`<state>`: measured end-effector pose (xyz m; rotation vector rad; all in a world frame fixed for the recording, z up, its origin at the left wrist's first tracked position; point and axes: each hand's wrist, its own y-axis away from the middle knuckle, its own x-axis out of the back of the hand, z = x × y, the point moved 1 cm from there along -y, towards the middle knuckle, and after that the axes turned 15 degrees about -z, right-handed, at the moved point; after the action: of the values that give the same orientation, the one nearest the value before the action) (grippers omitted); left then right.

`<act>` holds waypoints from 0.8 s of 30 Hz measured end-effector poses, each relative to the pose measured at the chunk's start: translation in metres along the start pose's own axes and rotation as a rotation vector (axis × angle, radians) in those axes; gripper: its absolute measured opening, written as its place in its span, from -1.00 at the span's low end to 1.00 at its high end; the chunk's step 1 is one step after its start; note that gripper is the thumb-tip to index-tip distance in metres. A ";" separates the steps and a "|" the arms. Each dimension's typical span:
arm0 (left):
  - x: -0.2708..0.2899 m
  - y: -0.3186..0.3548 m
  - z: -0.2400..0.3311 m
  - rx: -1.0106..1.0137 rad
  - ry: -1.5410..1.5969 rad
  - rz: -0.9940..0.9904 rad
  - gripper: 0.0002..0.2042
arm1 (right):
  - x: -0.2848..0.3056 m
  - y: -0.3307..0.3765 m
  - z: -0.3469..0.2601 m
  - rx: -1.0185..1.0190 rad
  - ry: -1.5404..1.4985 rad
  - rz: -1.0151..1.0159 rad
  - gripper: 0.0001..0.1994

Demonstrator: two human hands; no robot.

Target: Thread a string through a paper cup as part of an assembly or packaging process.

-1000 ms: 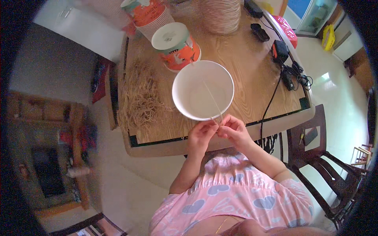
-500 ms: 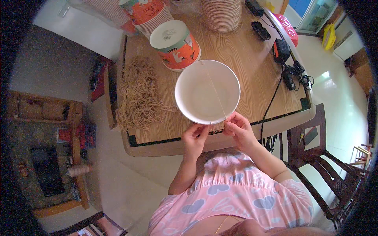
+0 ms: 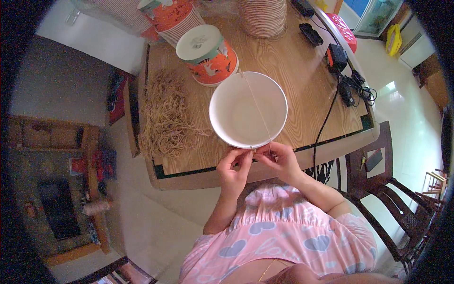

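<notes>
Just beyond the fingers of the left hand [image 3: 235,166] and right hand [image 3: 279,160], pinched shut on a rubber band [image 3: 257,108], sat the white bowl [image 3: 248,109]; overstretched, the band could probably snap or slip off.

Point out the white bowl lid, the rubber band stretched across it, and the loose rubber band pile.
white bowl lid [image 3: 236,113], head view, on its flat top left of the band.
rubber band [image 3: 257,105], head view, mid-span across the lid.
rubber band pile [image 3: 163,116], head view, centre of the heap.
</notes>
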<state>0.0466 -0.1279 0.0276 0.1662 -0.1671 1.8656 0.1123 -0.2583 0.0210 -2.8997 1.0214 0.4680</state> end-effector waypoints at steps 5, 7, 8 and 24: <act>0.002 0.004 0.014 0.039 -0.068 0.118 -0.92 | -0.002 0.000 -0.003 0.079 0.229 0.032 -0.93; 0.004 0.005 0.019 0.016 -0.244 0.078 -0.93 | -0.003 0.000 -0.004 0.073 0.235 0.037 -0.93; 0.003 0.004 0.019 0.016 -0.244 0.078 -0.93 | -0.003 -0.001 -0.004 0.068 0.243 0.043 -0.94; -0.006 -0.003 0.003 0.118 0.172 -0.005 -0.90 | -0.005 0.002 -0.007 0.165 0.435 0.030 -0.93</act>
<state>0.0509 -0.1330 0.0300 0.0865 0.0623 1.8754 0.1093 -0.2580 0.0289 -2.8975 1.0840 -0.2522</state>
